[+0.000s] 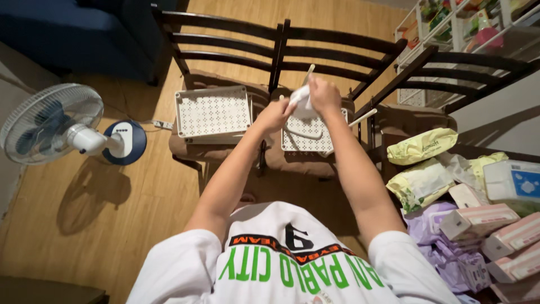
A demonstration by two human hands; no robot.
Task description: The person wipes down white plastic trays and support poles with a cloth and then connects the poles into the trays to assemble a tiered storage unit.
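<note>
I see a small white plastic piece [301,97] held up over the right-hand perforated white panel [308,135] on the chair seats. I judge it light, stiff and thin, best pinched at its edges. My left hand [274,114] grips its lower end; my right hand [324,94] closes on its top. A second panel [212,112] lies left; a fan [53,121] stands beyond.
</note>
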